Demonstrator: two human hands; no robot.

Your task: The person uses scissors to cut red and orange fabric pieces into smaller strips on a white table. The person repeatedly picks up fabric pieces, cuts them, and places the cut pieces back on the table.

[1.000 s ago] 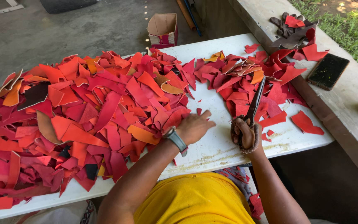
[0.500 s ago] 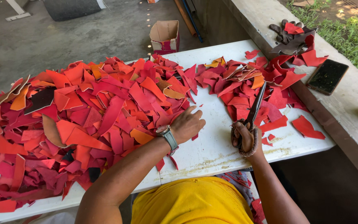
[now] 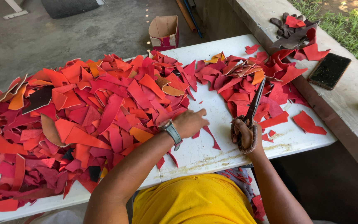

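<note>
My right hand (image 3: 245,135) grips the wrapped handles of large black scissors (image 3: 254,103), whose blades point away toward a smaller heap of red leather scraps (image 3: 249,81). My left hand (image 3: 190,122), with a grey wristwatch (image 3: 172,132) on the wrist, rests palm down on the white table (image 3: 212,151) at the edge of a big pile of red and orange leather scraps (image 3: 83,120). The fingers lie close together on the tabletop beside a thin red offcut (image 3: 210,137). It holds nothing that I can see.
A dark phone (image 3: 329,70) lies on the concrete ledge at right, beside dark gloves (image 3: 289,31) and more red pieces. An open cardboard box (image 3: 163,30) stands on the floor beyond the table. A loose red scrap (image 3: 308,123) lies near the table's right edge.
My left hand has slid a little toward me and to the right, off the pile's edge onto bare table. The right hand keeps the scissors in about the same place.
</note>
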